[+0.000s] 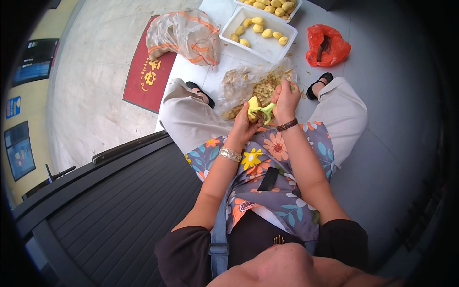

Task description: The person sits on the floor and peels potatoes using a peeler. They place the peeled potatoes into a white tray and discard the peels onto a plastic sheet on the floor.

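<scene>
My left hand (244,128) is closed around a potato (253,104), whose upper part is bare yellow while brown skin shows lower down. A light-green Y-shaped peeler (268,110) is gripped in my right hand (287,102), its head right beside the potato. Whether the blade touches the flesh I cannot tell. Just beyond both hands, a heap of potato peels (268,89) lies on and around a clear plastic bag (235,82) on the floor between my feet.
A white tub (226,29) with several peeled potatoes stands ahead, and a fuller tub (297,10) is behind it. To the right sits a red plastic bag (339,48) with something dark inside. At left are a mesh-like sack (184,36) and a red mat (143,71).
</scene>
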A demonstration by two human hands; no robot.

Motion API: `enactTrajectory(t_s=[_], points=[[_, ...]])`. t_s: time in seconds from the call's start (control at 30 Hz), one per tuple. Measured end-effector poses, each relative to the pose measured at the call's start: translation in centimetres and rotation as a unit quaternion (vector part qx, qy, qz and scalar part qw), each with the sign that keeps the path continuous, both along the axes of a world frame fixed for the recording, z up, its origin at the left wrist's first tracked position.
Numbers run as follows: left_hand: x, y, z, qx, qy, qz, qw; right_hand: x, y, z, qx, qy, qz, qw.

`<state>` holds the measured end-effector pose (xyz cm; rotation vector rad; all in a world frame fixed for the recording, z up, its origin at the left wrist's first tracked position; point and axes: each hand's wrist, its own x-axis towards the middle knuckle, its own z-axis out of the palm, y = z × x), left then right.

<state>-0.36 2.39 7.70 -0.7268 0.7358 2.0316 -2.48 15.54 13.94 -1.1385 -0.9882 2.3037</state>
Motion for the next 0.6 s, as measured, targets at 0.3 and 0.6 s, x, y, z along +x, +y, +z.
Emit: enactTrajectory(t_s=[0.3,0.6], points=[[0.7,-0.5,0.8,0.029,0.043,-0.031,0.998,-3.1,4.2,-2.9,0.148,-0.028,-0.087,0.985],[0.2,-0.4,1.4,-0.014,0.072,-0.048,0.996,-2.0,1.6,-0.3,0.027,0.006,0.01,1.0]])
